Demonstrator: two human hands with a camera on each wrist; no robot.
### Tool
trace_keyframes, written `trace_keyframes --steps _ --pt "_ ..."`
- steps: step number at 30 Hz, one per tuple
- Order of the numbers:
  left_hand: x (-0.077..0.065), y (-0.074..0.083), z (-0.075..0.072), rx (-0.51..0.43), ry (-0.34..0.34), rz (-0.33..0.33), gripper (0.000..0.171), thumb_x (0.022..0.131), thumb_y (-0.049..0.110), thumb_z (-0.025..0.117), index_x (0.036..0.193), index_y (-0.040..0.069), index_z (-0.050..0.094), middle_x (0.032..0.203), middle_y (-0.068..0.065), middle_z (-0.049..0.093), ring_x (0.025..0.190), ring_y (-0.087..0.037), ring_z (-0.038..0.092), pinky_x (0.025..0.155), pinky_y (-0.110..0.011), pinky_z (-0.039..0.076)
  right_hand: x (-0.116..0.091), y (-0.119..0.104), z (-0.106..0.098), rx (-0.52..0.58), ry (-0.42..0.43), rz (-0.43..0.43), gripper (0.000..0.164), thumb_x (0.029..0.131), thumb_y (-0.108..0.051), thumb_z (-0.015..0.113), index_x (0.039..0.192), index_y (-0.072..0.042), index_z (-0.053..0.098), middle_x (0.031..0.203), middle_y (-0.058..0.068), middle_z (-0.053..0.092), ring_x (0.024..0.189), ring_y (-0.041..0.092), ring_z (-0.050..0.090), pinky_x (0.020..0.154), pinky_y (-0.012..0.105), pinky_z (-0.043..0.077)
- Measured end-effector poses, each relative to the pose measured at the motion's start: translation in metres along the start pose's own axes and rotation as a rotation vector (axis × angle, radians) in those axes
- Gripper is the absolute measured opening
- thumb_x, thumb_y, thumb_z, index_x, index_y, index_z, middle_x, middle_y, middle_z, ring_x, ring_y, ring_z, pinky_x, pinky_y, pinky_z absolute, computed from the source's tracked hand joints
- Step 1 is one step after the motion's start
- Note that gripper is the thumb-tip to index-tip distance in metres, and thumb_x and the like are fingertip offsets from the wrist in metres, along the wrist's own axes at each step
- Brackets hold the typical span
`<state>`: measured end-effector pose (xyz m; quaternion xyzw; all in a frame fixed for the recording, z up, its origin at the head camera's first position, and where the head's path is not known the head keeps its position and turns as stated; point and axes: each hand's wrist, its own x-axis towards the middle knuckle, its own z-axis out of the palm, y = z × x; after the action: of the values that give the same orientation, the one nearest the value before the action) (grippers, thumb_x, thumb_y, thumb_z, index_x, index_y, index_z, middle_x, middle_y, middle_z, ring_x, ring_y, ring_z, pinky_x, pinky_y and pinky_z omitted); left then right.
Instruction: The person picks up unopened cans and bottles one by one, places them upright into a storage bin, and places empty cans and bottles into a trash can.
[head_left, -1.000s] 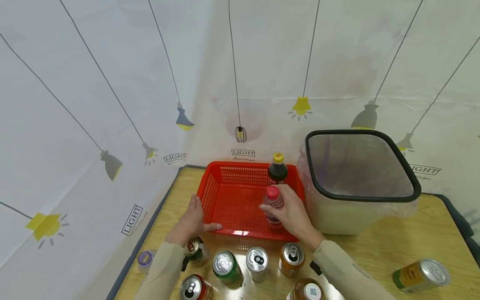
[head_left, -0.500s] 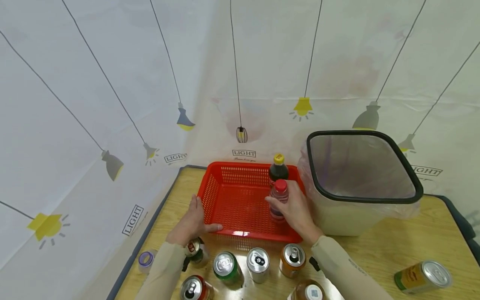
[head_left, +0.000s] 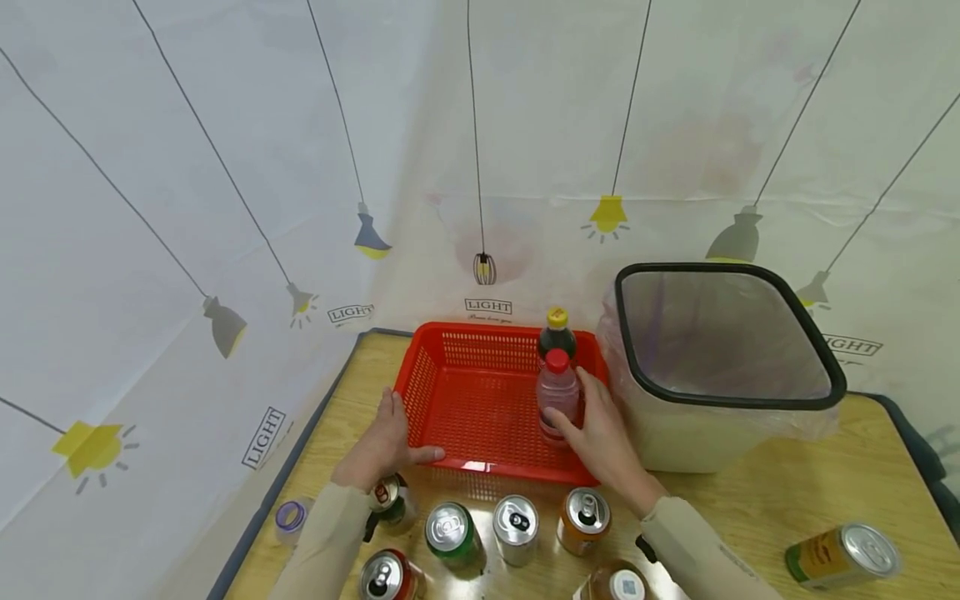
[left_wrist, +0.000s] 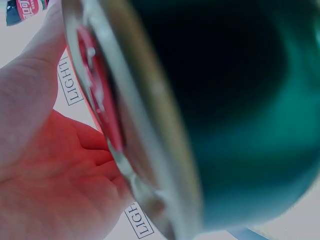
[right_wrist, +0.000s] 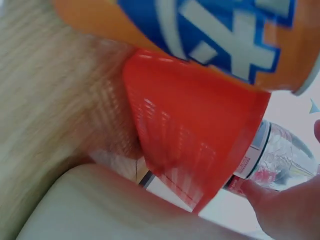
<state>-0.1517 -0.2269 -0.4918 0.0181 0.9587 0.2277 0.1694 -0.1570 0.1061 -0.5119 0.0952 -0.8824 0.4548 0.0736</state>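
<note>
Clear plastic bottle [head_left: 558, 390], red screw cap [head_left: 557, 360], pale label [right_wrist: 255, 151] with a dark edge; stands at about 4 o'clock on the floor of the red slotted basket [head_left: 465, 408]. Yellow-capped cola bottle [head_left: 557, 342] just beyond at 12. Half a second ago index finger lay by the cap; right hand [head_left: 606, 433] now lower, shoulder bared, fingers extended, thumb across lower body. Left hand [head_left: 381, 446] spread along basket's 8 o'clock corner, thumb over rim. Bottle's long axis vertical, cap up.
</note>
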Motion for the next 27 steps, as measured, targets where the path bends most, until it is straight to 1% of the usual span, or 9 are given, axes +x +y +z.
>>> trace_keyframes --steps 3,7,10,12,14,18,20,24,27 --pt "0.000 -0.001 0.000 0.019 0.002 -0.002 0.129 0.085 0.052 0.083 0.157 -0.017 0.001 0.165 -0.036 -0.006 0.154 -0.048 0.009 0.121 -0.055 0.026 -0.015 0.002 -0.007 -0.071 -0.055 -0.045 0.078 0.099 -0.026 0.072 0.157 0.005 0.031 0.156 0.027 0.040 0.144 0.043 0.040 0.117 0.060 0.033" --pt "0.000 0.000 -0.001 0.048 0.011 0.008 0.128 0.085 0.053 0.082 0.156 -0.018 0.003 0.165 -0.037 -0.004 0.153 -0.049 0.011 0.121 -0.055 0.027 -0.039 0.004 -0.022 -0.192 -0.084 -0.175 0.060 0.103 -0.024 0.066 0.150 0.008 0.046 0.156 0.025 0.045 0.142 0.043 0.044 0.113 0.060 0.038" --pt "-0.001 0.000 0.000 0.062 0.013 0.019 0.126 0.086 0.053 0.082 0.156 -0.019 0.004 0.164 -0.038 -0.003 0.153 -0.049 0.011 0.121 -0.055 0.028 -0.055 0.010 -0.035 -0.267 -0.168 -0.274 0.050 0.104 -0.025 0.063 0.144 0.005 0.056 0.153 0.020 0.050 0.141 0.042 0.047 0.110 0.061 0.042" --pt "-0.001 0.000 0.000 0.058 0.012 0.021 0.126 0.086 0.052 0.082 0.156 -0.019 0.004 0.164 -0.038 -0.002 0.153 -0.050 0.012 0.120 -0.055 0.028 -0.066 0.017 -0.044 -0.313 -0.227 -0.335 0.048 0.105 -0.027 0.061 0.143 0.003 0.059 0.153 0.016 0.052 0.142 0.040 0.047 0.111 0.058 0.042" --pt "-0.002 -0.002 0.000 0.045 0.011 0.012 0.127 0.086 0.051 0.082 0.156 -0.018 0.003 0.165 -0.037 -0.003 0.153 -0.050 0.011 0.121 -0.055 0.027 -0.075 0.026 -0.050 -0.350 -0.266 -0.394 0.048 0.105 -0.029 0.061 0.143 0.001 0.060 0.154 0.014 0.052 0.143 0.038 0.046 0.117 0.047 0.038" --pt "-0.004 -0.001 -0.001 0.022 0.013 0.009 0.127 0.085 0.049 0.083 0.156 -0.018 0.002 0.165 -0.037 -0.003 0.153 -0.050 0.010 0.121 -0.056 0.026 -0.088 0.045 -0.056 -0.395 -0.225 -0.514 0.052 0.101 -0.023 0.065 0.145 0.003 0.056 0.155 0.019 0.049 0.147 0.038 0.039 0.124 0.025 0.018" --pt "-0.004 0.000 -0.002 0.017 0.013 0.010 0.127 0.085 0.049 0.084 0.156 -0.017 0.002 0.165 -0.036 -0.004 0.153 -0.049 0.010 0.121 -0.056 0.025 -0.091 0.052 -0.057 -0.392 -0.207 -0.552 0.054 0.101 -0.021 0.066 0.146 0.004 0.054 0.156 0.021 0.047 0.152 0.034 0.032 0.124 0.020 0.010" --pt "-0.002 0.002 -0.002 0.035 0.014 0.016 0.126 0.085 0.050 0.083 0.156 -0.018 0.005 0.165 -0.037 -0.003 0.152 -0.052 0.010 0.121 -0.057 0.025 -0.095 0.061 -0.057 -0.379 -0.210 -0.563 0.054 0.102 -0.021 0.064 0.148 0.004 0.052 0.158 0.019 0.045 0.155 0.023 0.027 0.123 0.017 0.008" --pt "-0.002 0.001 -0.003 0.066 0.023 0.022 0.124 0.085 0.053 0.082 0.155 -0.019 0.009 0.165 -0.038 0.000 0.151 -0.055 0.009 0.121 -0.059 0.025 -0.095 0.064 -0.055 -0.375 -0.214 -0.560 0.054 0.101 -0.020 0.065 0.148 0.004 0.052 0.159 0.019 0.045 0.153 0.025 0.030 0.123 0.018 0.009"
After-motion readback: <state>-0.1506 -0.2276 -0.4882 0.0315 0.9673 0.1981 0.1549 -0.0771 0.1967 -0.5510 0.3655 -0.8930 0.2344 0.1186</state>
